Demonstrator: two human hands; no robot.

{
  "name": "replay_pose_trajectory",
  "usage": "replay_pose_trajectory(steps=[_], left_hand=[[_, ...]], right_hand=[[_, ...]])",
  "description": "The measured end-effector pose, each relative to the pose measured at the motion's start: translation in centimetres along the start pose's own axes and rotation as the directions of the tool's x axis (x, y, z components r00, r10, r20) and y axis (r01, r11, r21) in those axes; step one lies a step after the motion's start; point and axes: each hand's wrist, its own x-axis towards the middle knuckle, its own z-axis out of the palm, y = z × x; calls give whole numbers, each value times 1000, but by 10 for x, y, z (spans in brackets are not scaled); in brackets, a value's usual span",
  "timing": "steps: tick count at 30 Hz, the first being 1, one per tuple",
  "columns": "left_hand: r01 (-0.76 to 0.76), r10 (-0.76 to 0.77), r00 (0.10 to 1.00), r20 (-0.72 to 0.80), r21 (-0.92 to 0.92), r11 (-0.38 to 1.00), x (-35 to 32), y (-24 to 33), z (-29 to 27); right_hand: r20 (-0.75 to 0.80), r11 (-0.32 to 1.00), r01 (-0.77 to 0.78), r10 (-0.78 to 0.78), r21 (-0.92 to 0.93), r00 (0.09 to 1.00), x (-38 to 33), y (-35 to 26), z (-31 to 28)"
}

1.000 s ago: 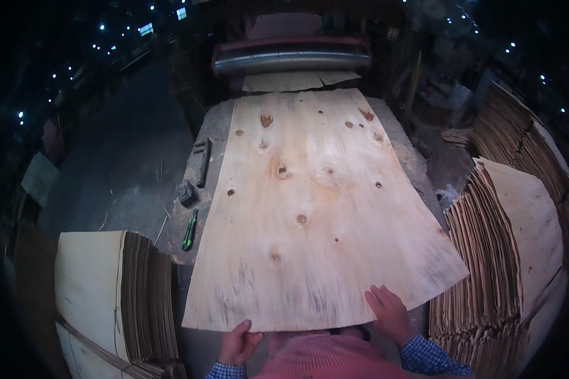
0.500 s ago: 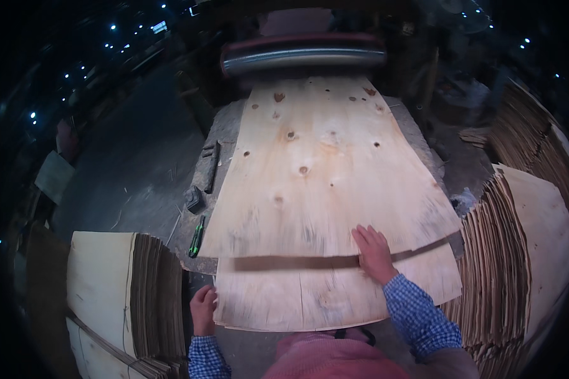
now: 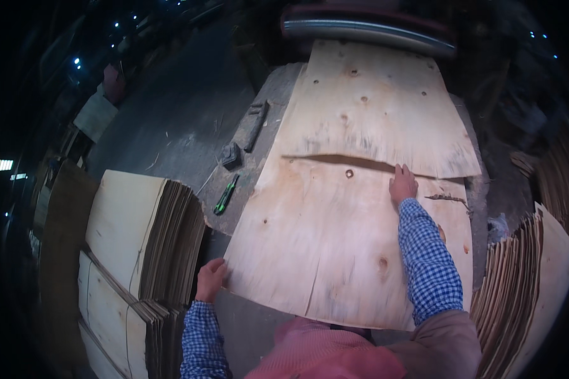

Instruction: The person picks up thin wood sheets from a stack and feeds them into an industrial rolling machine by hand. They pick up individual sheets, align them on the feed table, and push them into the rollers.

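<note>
A pale, knotty wood veneer sheet [image 3: 385, 114] runs at its far end under a shiny metal roller [image 3: 368, 30]. Its near edge bows up slightly over a second veneer sheet [image 3: 335, 234], which has a split running in from the near edge. My right hand [image 3: 403, 184] rests at the upper sheet's near edge, fingers stretched forward and touching it. At the lower sheet's near left corner is my left hand [image 3: 210, 279], its fingers closed on the edge; the fingertips are partly hidden.
A green utility knife [image 3: 226, 194], a dark block [image 3: 231, 156] and a dark bar-shaped tool [image 3: 256, 126] lie on the worn table [image 3: 234, 205] left of the sheets. Bundled veneer stacks stand on the left [image 3: 171, 234] and right [image 3: 512, 278].
The upper sheet has moved farther under the roller, uncovering more of the lower sheet. My right hand has gone forward with its edge. The head view has shifted, with the roller now farther right.
</note>
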Motion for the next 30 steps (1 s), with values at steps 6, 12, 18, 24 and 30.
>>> replay_pose_trajectory(steps=[6, 12, 18, 24, 30], left_hand=[[87, 139, 971, 195, -829, 553, -46, 31, -6], [454, 92, 878, 470, -878, 152, -95, -7, 75], [719, 70, 633, 771, -619, 316, -100, -33, 128], [666, 99, 624, 775, -594, 452, -97, -21, 125], [686, 3, 671, 742, -622, 377, -109, -14, 122]], right_hand=[[-35, 980, 195, -197, -40, 980, -179, 15, 21], [-42, 942, 330, -328, 57, 944, -326, 36, -13], [-11, 992, 124, -124, -6, 992, -325, 50, -37], [-17, 951, 238, -246, -199, 969, -262, -33, -151], [-646, 333, 932, -681, 146, 345, -262, -296, -211]])
